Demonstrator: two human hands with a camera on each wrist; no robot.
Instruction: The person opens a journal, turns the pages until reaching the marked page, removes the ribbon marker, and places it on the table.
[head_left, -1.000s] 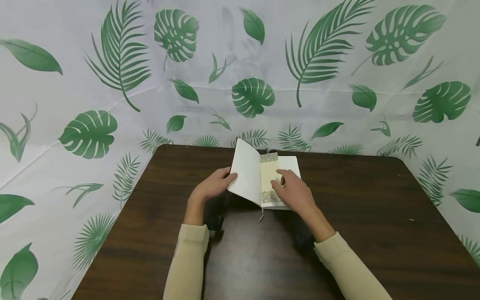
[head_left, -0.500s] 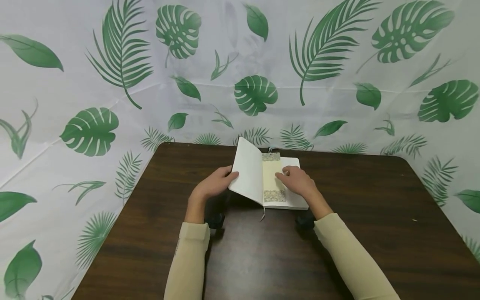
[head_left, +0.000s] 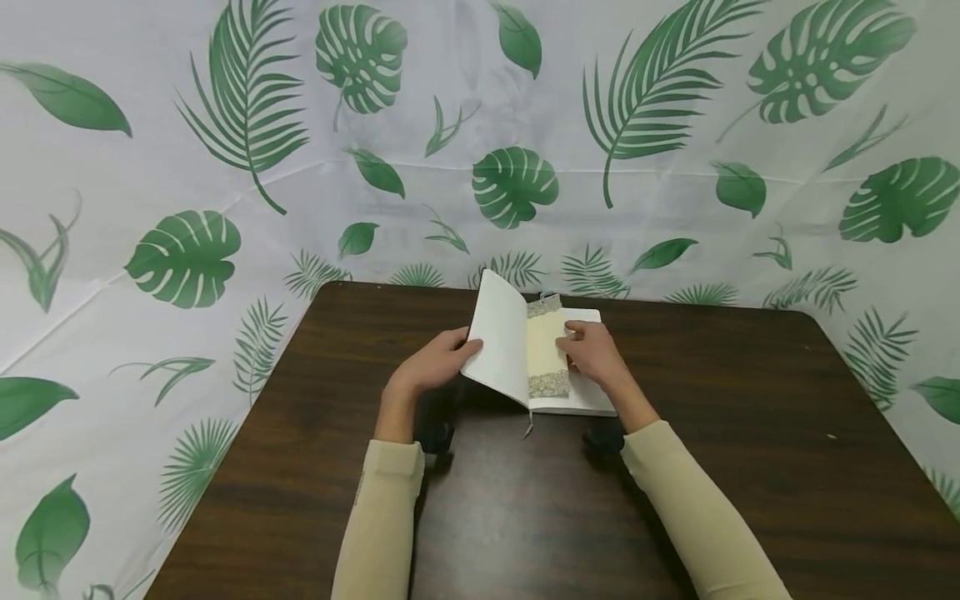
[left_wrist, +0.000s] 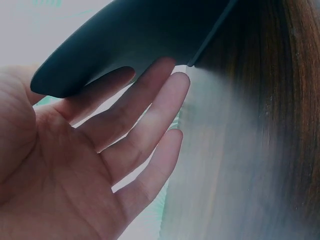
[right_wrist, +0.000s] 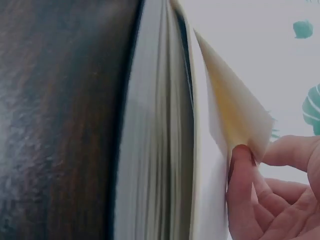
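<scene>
An open notebook [head_left: 498, 337] with blank white pages lies near the table's far edge, its left side raised at a slant. My left hand [head_left: 431, 362] grips that raised side, thumb on the white page; the left wrist view shows the fingers under the dark cover [left_wrist: 130, 45]. Along the inner fold lies a cream bookmark [head_left: 544, 343] with grey patterned ends and a cord at the top. My right hand [head_left: 597, 354] pinches its right edge between thumb and index finger. In the right wrist view the bookmark [right_wrist: 237, 95] bends up off the page.
The dark wooden table [head_left: 487, 517] spreads around the notebook. A thin ribbon [head_left: 529, 425] hangs from the notebook's lower end. Black wrist devices [head_left: 435, 437] sit under both wrists. A white curtain [head_left: 420, 75] with green leaves stands behind.
My right hand has gone from hovering over the bookmark with the index finger stretched out to pinching its right edge. The bookmark now tilts and lifts slightly. My left hand keeps its hold.
</scene>
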